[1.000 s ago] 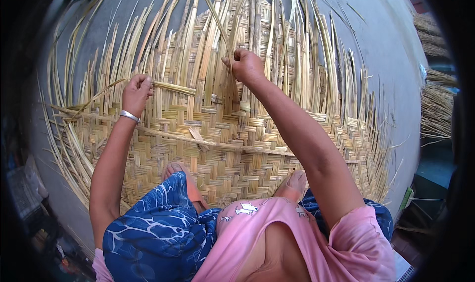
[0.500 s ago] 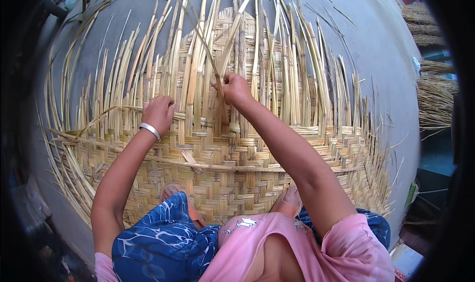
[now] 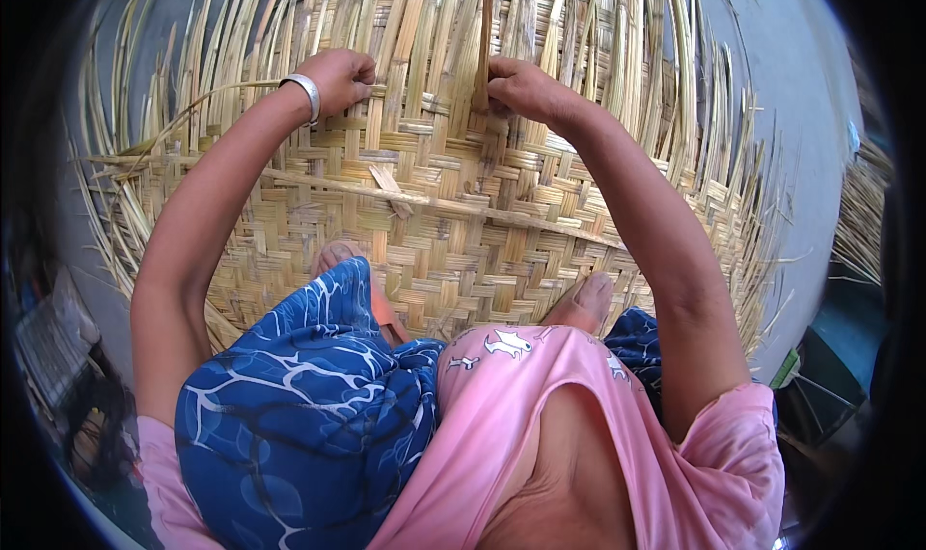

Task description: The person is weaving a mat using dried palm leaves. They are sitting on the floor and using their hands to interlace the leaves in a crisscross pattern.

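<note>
Beneath both hands lies a large woven mat (image 3: 453,251) of pale, flat cane-like strips, tightly plaited near my feet. Farther off, long loose strips fan out from it lengthwise. My right hand (image 3: 526,89) is closed on a darker brown strip (image 3: 485,44) that stands up from the weave, right of the middle. On the left, my left hand (image 3: 338,80), with a silver bangle (image 3: 307,97) at its wrist, has its fingers curled together low over the strips, beside a crosswise strip; what they grip is hidden.
A long narrow strip (image 3: 444,204) crosses the mat, with a short loose piece (image 3: 391,189) at it. My feet (image 3: 584,304) rest on the mat's near part. Bundles of dry stalks (image 3: 861,213) lie at the right, beyond the grey floor (image 3: 805,116).
The view has tipped toward my body, so the mat sits higher in the picture. My right hand has come nearer, bringing the brown strip from a slant to nearly straight. My left hand stays curled.
</note>
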Demonstrator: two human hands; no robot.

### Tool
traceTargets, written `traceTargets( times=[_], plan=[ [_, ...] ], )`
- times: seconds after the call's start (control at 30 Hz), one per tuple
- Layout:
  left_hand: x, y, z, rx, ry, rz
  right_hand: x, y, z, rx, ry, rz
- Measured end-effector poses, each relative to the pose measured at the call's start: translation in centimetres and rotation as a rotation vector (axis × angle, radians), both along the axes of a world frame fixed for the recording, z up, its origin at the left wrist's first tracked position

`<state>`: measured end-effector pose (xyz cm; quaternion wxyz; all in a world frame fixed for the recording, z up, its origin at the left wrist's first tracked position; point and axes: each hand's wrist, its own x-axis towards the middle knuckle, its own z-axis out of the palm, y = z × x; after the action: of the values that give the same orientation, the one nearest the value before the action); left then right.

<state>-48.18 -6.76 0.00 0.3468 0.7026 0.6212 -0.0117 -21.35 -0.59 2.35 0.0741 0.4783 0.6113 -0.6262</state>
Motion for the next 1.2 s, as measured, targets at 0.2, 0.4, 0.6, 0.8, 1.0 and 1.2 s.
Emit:
traceTargets(
  times=[0.2, 0.4, 0.6, 0.8, 1.0, 1.2],
  plan=[
    [-0.4, -0.8, -0.4, 0.162, -0.054, -0.011, -0.7, -1.6, 0.8, -0.012, -0.037, -0.064],
    [1.1, -0.4, -0.2, 0.461, 0.278, -0.268, -2.2, -3.3, -2.0, 0.128, -0.046, -0.223],
    [2.0, 0.1, 0.0, 0.303, 0.291, -0.3, -3.0, -5.6, -2.6, 0.571, -0.232, -0.007],
    [0.8, 0.9, -0.4, 0.485, 0.034, -0.214, -3.9, -7.1, -1.8, 0.735, -0.388, -0.016],
    [0.8, 0.7, -0.8, 0.36, -0.072, -0.057, -4.4, -7.1, -2.0, 0.695, -0.427, -0.132],
    [0.0, 1.1, -0.9, 0.177, -0.234, -0.018, -3.9, -7.0, -2.3, 0.657, -0.378, -0.176]
  ],
)
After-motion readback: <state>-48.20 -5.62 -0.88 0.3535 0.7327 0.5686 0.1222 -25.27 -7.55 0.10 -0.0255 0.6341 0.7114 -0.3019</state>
